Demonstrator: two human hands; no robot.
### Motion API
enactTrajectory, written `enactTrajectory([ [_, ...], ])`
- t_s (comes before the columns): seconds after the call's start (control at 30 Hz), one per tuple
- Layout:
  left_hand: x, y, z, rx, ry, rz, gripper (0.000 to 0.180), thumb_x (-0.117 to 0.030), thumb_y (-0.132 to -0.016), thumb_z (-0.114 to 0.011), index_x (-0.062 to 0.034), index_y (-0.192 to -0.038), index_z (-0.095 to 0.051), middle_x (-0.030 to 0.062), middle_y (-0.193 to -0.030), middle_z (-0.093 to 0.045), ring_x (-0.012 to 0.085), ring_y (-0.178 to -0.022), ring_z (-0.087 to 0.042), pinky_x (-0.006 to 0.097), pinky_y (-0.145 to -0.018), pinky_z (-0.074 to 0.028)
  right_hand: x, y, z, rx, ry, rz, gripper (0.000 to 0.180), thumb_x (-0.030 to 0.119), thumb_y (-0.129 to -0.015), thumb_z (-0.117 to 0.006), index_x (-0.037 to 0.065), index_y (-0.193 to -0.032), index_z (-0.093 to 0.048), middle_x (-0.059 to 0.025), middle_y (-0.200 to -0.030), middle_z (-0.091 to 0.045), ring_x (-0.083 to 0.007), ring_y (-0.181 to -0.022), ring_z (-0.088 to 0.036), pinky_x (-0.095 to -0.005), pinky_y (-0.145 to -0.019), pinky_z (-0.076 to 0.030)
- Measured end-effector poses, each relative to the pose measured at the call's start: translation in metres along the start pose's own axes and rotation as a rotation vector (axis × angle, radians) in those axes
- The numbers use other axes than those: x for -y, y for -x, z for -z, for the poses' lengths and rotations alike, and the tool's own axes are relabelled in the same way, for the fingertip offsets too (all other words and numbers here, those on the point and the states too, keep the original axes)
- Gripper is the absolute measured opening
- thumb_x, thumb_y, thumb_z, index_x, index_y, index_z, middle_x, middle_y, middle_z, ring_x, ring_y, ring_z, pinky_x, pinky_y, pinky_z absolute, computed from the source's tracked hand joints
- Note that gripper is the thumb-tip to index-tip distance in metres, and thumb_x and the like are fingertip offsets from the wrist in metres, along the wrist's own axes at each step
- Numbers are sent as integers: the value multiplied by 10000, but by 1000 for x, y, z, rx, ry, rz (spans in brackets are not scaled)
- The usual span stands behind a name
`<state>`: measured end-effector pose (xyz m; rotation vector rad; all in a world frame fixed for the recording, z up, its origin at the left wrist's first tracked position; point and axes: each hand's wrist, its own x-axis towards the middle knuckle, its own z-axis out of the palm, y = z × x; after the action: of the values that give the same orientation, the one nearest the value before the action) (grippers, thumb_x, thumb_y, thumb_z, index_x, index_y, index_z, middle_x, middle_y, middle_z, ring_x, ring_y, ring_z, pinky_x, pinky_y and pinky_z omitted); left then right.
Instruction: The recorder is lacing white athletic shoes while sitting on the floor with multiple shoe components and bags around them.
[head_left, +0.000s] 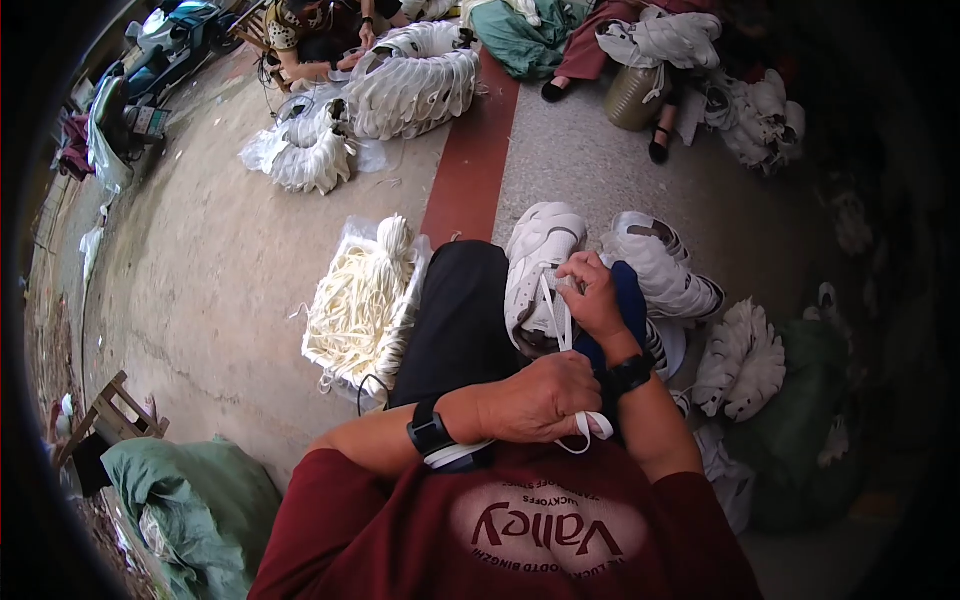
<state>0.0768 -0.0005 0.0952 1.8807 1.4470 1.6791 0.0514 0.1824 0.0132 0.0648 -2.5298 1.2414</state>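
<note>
A white and grey shoe upper (541,250) lies over my lap, with a white shoelace (552,308) strung along its front. My left hand (550,396) is closed around the lace near my chest, and a loop of it hangs out past the fingers. Farther up, my right hand (592,296) has its fingertips pinched together by the eyelet edge, where the lace meets the upper; the exact grip is partly hidden. Beside my right hand is a stack of nested white shoe uppers (655,275).
A bundle of cream laces (360,305) sits in a plastic-lined tray by my left leg. More white uppers (740,360) stand at the right. Ahead, a co-worker's hands (352,58) are beside ringed uppers (415,90). A green sack (195,510) is at lower left.
</note>
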Motion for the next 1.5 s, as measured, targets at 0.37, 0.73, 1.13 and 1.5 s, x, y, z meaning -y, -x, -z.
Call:
enactTrajectory([
  [0.37,3,-1,0,-31,27,-29,311,-281,-908,-487,-46,-705,-505,108,-673,-478,326,-660,-477,398,-675,-378,1,3,6,-85,-71,46,197,-22,-646,-671,9,-836,-628,-123,-826,-551,-292,-788,-567,-334,-729,-471],
  [0.73,0,-5,6,-41,32,8,331,-276,-921,-480,-18,-719,-522,129,-710,-477,336,-708,-486,416,-718,-392,29,24,5,89,-106,295,258,43,-687,-620,-14,-938,-636,-217,-1086,-593,-344,-930,-605,-373,-846,-469],
  [1.13,-13,120,112,-966,643,414,451,-396,-958,-407,-120,-603,-363,24,-568,-365,166,-587,-349,299,-538,-316,-89,69,86,-565,119,-273,233,88,-777,-609,-53,-620,-509,-146,-516,-372,-144,-478,-370,-329,-484,-334],
  [1.5,62,262,115,-393,-502,1724,390,-376,-862,-571,-12,-735,-626,152,-693,-635,289,-667,-617,380,-590,-483,-49,115,177,466,156,-752,125,124,-728,-658,38,-669,-590,-14,-579,-525,-100,-557,-523,-263,-511,-418],
])
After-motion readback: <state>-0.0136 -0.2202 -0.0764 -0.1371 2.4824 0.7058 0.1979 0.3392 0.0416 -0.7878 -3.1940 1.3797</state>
